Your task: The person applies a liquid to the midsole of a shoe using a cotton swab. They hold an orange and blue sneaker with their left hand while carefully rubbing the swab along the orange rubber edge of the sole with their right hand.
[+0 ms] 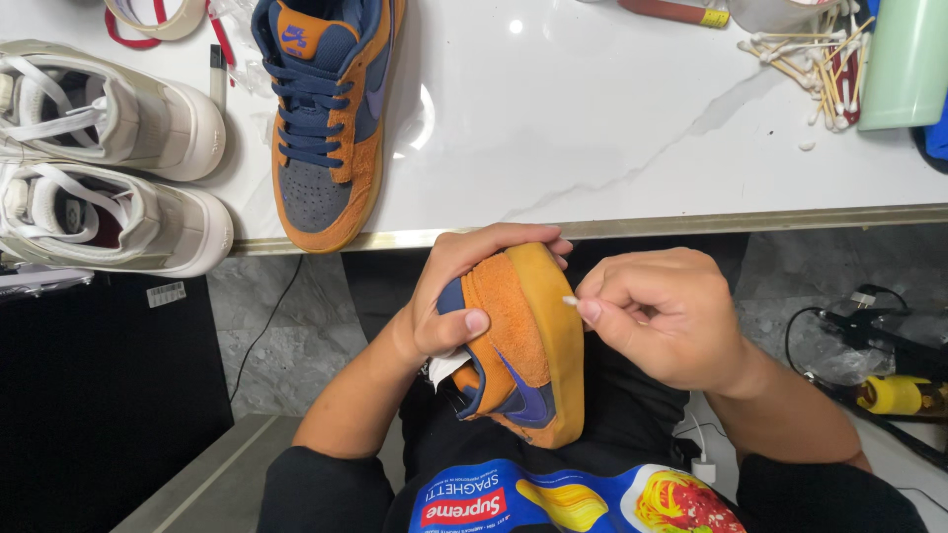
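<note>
Held low over the person's lap, an orange suede sneaker (518, 341) with navy trim and a gum-coloured sole sits tilted on its side, sole edge turned toward the right hand. Their left hand (456, 296) wraps the shoe from the far side, fingers curled over the toe end and thumb pressed on the suede, a firm closed hold. White paper stuffing (446, 367) pokes from the shoe's opening just below that thumb.

Their right hand (662, 316) is pinched shut on a cotton swab (571, 301); only the white tip shows, and it touches, or very nearly touches, the sole's edge, hard to say which from here.

Up on the white marble table (592, 118), the matching orange and navy sneaker (326, 109) lies flat with its toe at the table's near edge. Beside it, to the left, rest two white high-top sneakers (109, 158). At the far right corner a heap of cotton swabs (815, 64) lies next to a pale green bottle (907, 61). A roll of tape (158, 15) sits at the top left.
</note>
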